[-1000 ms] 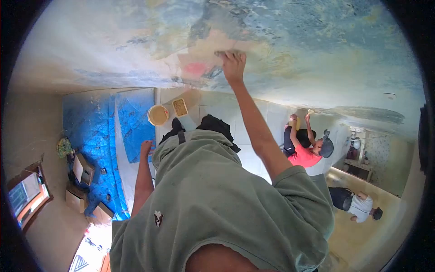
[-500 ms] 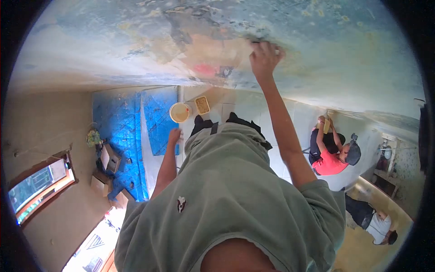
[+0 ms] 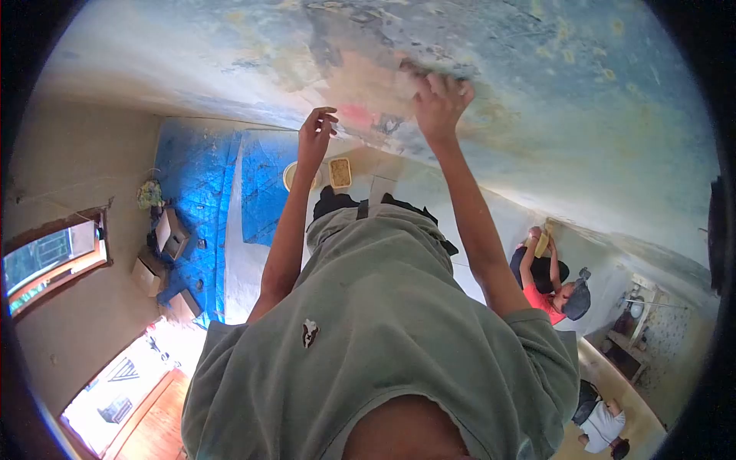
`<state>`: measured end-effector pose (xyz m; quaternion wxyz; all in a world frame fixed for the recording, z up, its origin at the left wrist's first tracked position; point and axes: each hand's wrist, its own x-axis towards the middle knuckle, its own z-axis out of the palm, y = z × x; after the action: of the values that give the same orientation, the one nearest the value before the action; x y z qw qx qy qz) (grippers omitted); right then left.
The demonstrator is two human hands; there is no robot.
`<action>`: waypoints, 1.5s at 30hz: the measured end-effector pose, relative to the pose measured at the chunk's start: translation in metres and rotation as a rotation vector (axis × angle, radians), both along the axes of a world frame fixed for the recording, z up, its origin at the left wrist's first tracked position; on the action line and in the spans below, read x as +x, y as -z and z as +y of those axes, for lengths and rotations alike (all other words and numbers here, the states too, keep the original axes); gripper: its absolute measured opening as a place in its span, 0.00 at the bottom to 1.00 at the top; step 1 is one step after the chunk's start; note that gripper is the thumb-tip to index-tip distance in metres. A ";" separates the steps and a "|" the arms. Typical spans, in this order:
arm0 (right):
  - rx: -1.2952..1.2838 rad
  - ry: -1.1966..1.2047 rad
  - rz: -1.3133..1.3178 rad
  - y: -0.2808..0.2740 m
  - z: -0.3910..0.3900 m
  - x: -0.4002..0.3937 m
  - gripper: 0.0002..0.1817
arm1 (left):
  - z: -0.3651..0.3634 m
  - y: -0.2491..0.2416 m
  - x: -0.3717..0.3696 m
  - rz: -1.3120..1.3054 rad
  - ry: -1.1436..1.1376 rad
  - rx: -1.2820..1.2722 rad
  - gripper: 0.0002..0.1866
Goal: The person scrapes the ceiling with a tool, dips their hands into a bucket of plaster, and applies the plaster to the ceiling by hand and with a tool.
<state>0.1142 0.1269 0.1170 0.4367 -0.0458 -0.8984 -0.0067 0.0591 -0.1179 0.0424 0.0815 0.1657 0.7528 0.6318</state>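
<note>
My right hand (image 3: 439, 103) is up against the stained, patchy wall (image 3: 537, 100), its fingers bent. Beside its fingertips there is a dark, blurred edge, and I cannot make out what the fingers hold. My left hand (image 3: 317, 130) is raised close to the lower wall, left of a pinkish-red patch (image 3: 356, 116). Its fingers are loosely bent and apart, with nothing visible in them. Below it, a round white bucket (image 3: 290, 177) is partly hidden by my left forearm. A rectangular tub (image 3: 340, 173) with pale yellowish contents stands beside the bucket.
Blue sheeting (image 3: 203, 184) covers the floor at left, with cardboard boxes (image 3: 172, 232) along it. At right, a person in a red shirt (image 3: 543, 300) crouches by the wall, both hands at a yellowish object (image 3: 543, 242). Another person in a white shirt (image 3: 603, 424) is farther back.
My left hand has risen from beside my body to the wall. My right hand has shifted slightly left and down on the wall. The view has tilted a little.
</note>
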 end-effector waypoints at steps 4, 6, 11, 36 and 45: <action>-0.039 0.123 0.335 -0.089 -0.005 -0.018 0.13 | -0.013 -0.001 -0.011 -0.034 -0.031 0.025 0.13; -0.042 0.104 0.287 -0.071 -0.019 -0.026 0.12 | -0.030 0.009 -0.019 -0.052 -0.042 0.018 0.12; 0.106 -0.086 -0.055 0.039 -0.047 -0.052 0.15 | -0.095 0.062 -0.041 -0.065 -0.042 -0.015 0.11; 0.146 0.012 -0.325 0.057 -0.112 -0.096 0.16 | -0.372 0.296 0.003 -0.892 0.027 -0.441 0.17; 0.151 0.257 0.087 -0.010 -0.114 -0.111 0.16 | -0.353 0.296 -0.028 -0.815 -0.075 -0.374 0.15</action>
<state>0.0030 0.0126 0.1265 0.4730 -0.1276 -0.8623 -0.1281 0.0307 -0.4711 -0.2535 0.3770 -0.1419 0.7659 0.5011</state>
